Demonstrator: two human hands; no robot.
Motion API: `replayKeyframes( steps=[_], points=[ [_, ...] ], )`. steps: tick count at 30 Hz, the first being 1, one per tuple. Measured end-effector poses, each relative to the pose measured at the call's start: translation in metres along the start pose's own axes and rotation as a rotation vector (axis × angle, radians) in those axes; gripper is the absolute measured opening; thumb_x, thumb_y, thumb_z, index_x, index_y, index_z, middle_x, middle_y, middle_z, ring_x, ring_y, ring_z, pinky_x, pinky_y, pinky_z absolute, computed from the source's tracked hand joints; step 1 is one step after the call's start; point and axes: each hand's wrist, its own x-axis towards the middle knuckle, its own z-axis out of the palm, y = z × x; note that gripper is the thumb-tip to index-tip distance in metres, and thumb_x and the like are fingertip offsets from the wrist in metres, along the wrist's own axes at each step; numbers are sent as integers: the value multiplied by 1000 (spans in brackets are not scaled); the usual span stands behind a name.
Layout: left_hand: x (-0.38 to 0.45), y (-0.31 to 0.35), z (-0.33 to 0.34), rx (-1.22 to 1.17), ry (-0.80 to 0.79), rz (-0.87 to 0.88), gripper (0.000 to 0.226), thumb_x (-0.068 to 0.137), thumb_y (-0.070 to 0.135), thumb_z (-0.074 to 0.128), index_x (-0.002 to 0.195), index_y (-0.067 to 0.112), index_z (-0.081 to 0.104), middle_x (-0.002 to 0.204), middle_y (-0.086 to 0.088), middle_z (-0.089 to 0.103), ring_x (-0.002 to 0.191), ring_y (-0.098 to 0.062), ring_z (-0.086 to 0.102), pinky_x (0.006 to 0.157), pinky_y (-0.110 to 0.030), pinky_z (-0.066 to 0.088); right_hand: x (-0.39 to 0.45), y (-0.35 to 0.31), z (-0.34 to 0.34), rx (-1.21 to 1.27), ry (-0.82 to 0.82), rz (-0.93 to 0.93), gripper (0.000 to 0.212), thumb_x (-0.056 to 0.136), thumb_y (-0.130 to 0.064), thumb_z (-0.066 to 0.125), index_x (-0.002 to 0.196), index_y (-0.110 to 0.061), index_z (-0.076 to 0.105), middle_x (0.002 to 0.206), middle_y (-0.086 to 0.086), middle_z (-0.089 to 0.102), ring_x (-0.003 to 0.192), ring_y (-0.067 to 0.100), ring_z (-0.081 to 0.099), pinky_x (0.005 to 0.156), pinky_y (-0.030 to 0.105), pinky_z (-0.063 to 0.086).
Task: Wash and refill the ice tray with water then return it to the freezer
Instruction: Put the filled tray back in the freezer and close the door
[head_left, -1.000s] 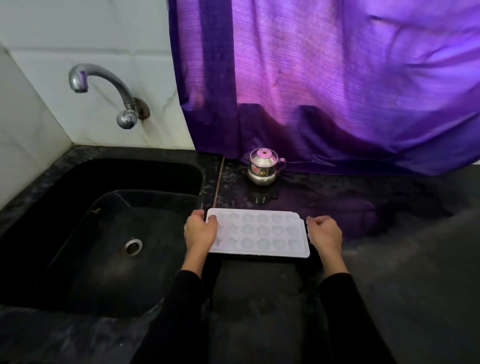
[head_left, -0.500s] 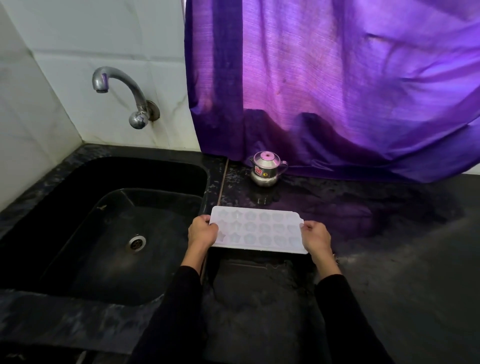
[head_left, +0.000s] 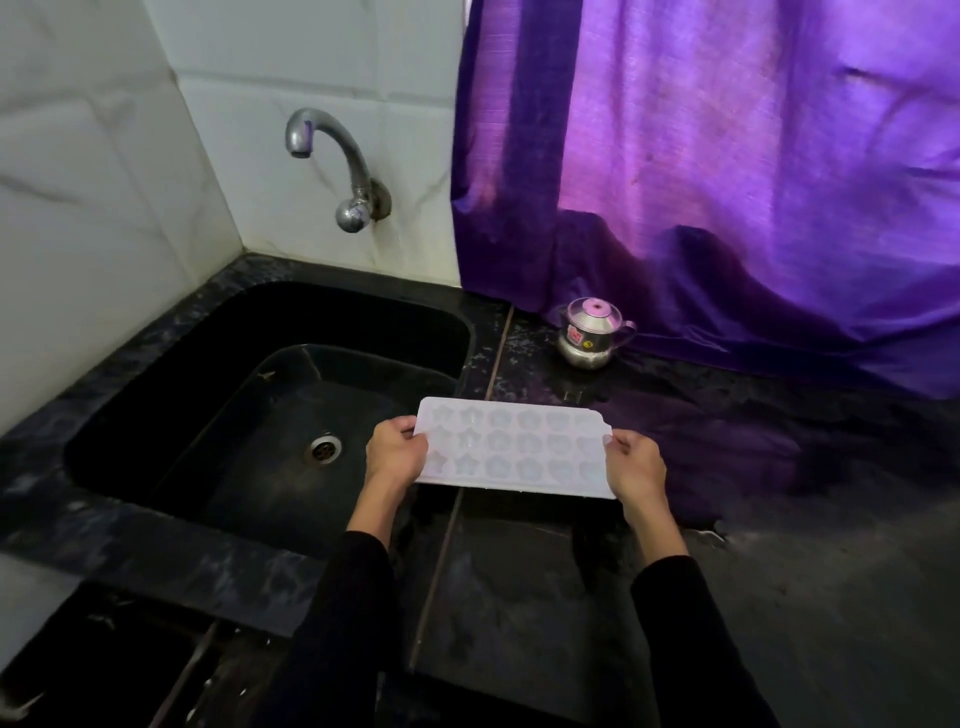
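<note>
Nearest to me are my two black sleeves, reaching forward over the front edge of the dark stone worktop. My left hand grips the left short end of the white ice tray, thumb on top and fingers curled under the edge; my right hand grips the right short end the same way. I hold the tray about level above the worktop, its left end just past the right rim of the black sink and its rows of star- and flower-shaped moulds facing up; I cannot tell whether there is anything in the moulds. The tray's far right corner is cut off at an angle. Left of the tray, the steel drain sits in the sink's floor. Farther back on the worktop, near its rear edge and just right of the sink, stands a small steel pot with a pink lid knob. Behind it hangs a purple curtain, its hem lying on the worktop. At the back left, a curved metal tap comes out of the white tiled wall over the sink.
</note>
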Motion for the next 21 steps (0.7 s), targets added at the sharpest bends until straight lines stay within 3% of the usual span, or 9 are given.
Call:
replayKeyframes(
  steps=[5, 8, 10, 16, 21],
  points=[
    [-10, -17, -57, -109, 100, -15, 31, 91, 6, 50, 117, 12, 65, 102, -3, 70, 93, -18, 66, 75, -26, 49, -26, -39, 32, 35, -70, -54, 30, 97, -21, 52, 123, -8, 63, 113, 7, 66, 107, 24, 57, 87, 30, 42],
    [-21, -32, -99, -136, 174, -20, 27, 91, 11, 52, 112, 17, 68, 95, 1, 71, 91, -17, 67, 79, -31, 53, -50, -60, 59, 63, -143, -94, 27, 96, -22, 56, 117, -8, 65, 83, -5, 64, 89, 16, 54, 79, 27, 39],
    [-32, -42, -128, -172, 225, -34, 25, 92, 10, 52, 109, 18, 69, 93, 2, 72, 89, -16, 68, 79, -31, 54, -68, -71, 79, 67, -188, -116, 26, 95, -23, 57, 116, -10, 66, 74, -9, 59, 86, 14, 54, 78, 28, 39],
    [-70, -78, -213, -232, 410, -49, 24, 93, 9, 51, 101, 24, 68, 88, 9, 70, 85, -12, 67, 74, -27, 52, -132, -98, 141, 58, -340, -201, 26, 95, -22, 57, 117, -11, 65, 90, -5, 63, 80, 7, 55, 77, 26, 40],
    [-104, -113, -270, -279, 544, -80, 27, 92, 5, 50, 94, 25, 69, 83, 7, 69, 79, -14, 65, 77, -32, 51, -184, -113, 183, 69, -448, -271, 23, 94, -21, 59, 113, -11, 67, 88, -5, 66, 92, 14, 61, 79, 26, 43]
  ],
)
